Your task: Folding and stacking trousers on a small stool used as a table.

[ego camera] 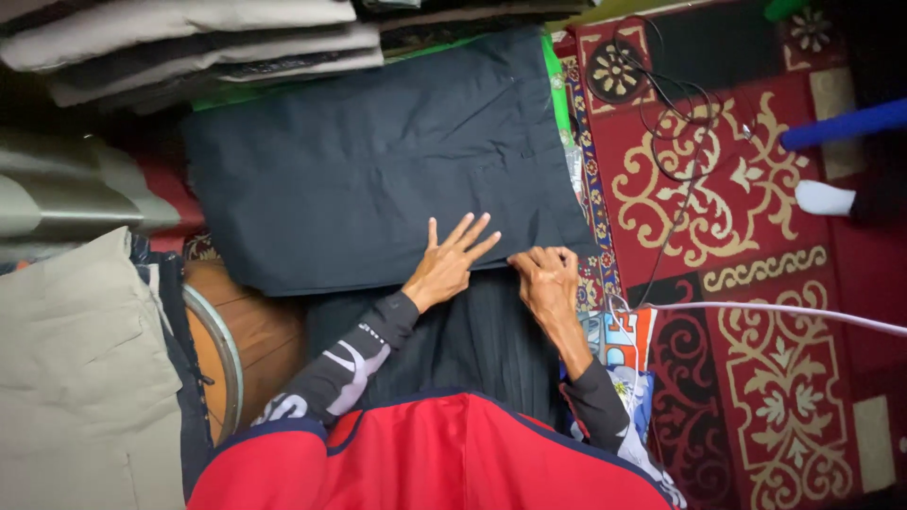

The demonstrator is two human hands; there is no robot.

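Left hand [444, 264] flat, palm down, fingers [470, 229] spread open and pressed on the near edge of the dark folded garment [378, 161]. Right hand [546, 279] just beside it, knuckles up, fingers curled closed, pinching the same near edge of the cloth. Both wrists bent back toward the body, forearms in dark sleeves angled inward from either side of a red top [425, 458]. One dark folded garment, lying flat in the middle of the view, its right edge over a red patterned carpet [775, 378]. Two hands on it, touching at its lower hem. One stack of folded cloths [189, 38] at upper left, number of pieces not countable. One beige cloth [76, 378] at lower left. One black cable [680, 123] looped on the carpet, one white cable [803, 312] crossing it at right.
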